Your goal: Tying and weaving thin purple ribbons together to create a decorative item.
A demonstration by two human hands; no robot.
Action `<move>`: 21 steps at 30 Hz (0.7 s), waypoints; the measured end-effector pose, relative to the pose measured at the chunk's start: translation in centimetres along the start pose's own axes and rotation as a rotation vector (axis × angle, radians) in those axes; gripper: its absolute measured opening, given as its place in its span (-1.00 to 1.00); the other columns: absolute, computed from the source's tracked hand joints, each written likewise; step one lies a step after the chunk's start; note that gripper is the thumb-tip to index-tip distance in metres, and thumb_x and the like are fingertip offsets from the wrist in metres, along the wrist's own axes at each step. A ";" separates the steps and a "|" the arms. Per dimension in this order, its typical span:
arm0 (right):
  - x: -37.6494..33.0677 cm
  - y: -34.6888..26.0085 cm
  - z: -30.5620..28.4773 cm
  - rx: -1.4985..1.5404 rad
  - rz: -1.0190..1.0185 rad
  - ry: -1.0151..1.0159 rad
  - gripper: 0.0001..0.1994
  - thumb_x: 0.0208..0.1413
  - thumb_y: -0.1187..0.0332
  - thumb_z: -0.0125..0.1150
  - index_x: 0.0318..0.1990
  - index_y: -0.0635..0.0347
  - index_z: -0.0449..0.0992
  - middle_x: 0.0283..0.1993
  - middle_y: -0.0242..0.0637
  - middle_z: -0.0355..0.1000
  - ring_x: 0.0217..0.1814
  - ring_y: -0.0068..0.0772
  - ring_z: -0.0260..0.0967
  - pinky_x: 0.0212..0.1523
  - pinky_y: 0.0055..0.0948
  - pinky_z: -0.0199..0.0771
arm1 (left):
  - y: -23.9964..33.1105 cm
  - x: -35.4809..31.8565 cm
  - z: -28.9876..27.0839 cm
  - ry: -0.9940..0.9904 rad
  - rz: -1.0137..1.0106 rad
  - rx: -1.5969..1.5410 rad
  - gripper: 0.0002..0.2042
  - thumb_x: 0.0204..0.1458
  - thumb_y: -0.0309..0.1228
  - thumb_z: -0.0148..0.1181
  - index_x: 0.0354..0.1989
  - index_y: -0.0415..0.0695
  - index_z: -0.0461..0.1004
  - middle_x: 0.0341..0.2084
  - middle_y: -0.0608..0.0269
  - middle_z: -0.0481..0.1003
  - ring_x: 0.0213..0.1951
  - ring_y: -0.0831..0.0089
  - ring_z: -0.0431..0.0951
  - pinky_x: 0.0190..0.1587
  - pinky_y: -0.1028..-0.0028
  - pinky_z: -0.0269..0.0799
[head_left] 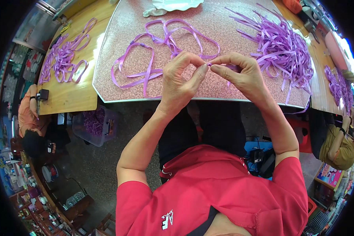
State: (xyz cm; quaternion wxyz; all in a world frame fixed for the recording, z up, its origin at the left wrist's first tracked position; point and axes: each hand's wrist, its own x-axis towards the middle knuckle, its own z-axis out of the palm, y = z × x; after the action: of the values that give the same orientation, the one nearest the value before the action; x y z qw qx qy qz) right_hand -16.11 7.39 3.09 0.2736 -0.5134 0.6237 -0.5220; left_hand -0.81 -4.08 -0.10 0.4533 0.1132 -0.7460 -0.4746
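Left to right. At the far left we see purple ribbon strips (63, 55) lying loosely on a yellow wooden table (72, 96). Nearer the middle, ribbon loops (148, 73) sprawl over the speckled tabletop (106, 88); where strands cross, we would expect snags, so the working end is best kept apart from them.

Next comes the left hand (181, 80), raised over the table's near edge: its thumb and index finger meet at the tips, pinching a small piece of purple ribbon (209, 64), with the other fingers curled. This piece sits in the narrow gap between the two hands, above the tabletop. Whether it is a knot, a fold or a bare end is too small for us to tell, as is whether it joins the loops.

The right hand (242, 72) mirrors the left, index finger and thumb closing on the same piece; more purple shows behind its fingers. For good work at such close quarters, we judge it best to anchor with one pinch and let the other make small adjustments, keeping the band flat and pulling evenly so that it neither twists nor creases.

At the right, a dense ribbon heap (285, 49) covers the table's corner; strips should be lifted from it singly, since tangling seems likely.
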 end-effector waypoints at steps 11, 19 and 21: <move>-0.1 -0.9 -0.5 0.100 0.182 -0.075 -0.79 0.14 0.35 0.34 -0.14 0.27 0.63 -0.47 -0.54 0.43 -0.48 -0.80 0.24 -0.56 -0.65 0.19 | 0.5 -0.3 0.4 -0.010 0.001 0.035 -0.93 0.00 -0.59 0.26 -0.39 -0.24 0.48 -0.48 0.21 0.50 -0.37 0.44 0.55 -0.26 0.45 0.41; -0.4 -0.7 -0.6 -0.093 -0.017 -0.012 -0.82 0.11 0.36 0.36 -0.17 0.23 0.65 -0.53 -0.57 0.38 -0.51 -0.79 0.11 -0.54 -0.61 0.10 | 0.4 -0.9 0.3 -0.128 -0.292 -0.180 -0.91 0.15 -0.50 0.22 -0.22 -0.21 0.50 -0.34 0.35 0.50 -0.22 0.64 0.47 -0.14 0.59 0.36; -0.5 -1.5 -0.8 -0.165 -0.028 -0.041 -0.84 0.11 0.38 0.36 -0.18 0.22 0.65 -0.49 -0.57 0.37 -0.48 -0.80 0.12 -0.52 -0.63 0.08 | 0.4 -1.0 0.3 -0.129 -0.327 -0.226 -0.91 0.16 -0.49 0.22 -0.21 -0.21 0.50 -0.34 0.35 0.51 -0.23 0.64 0.48 -0.15 0.60 0.37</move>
State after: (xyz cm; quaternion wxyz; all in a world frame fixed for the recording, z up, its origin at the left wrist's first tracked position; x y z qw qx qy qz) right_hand -16.13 8.26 4.65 0.2356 -0.5536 0.6516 -0.4620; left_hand -0.37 -3.13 -0.35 0.3313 0.1505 -0.6871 -0.6289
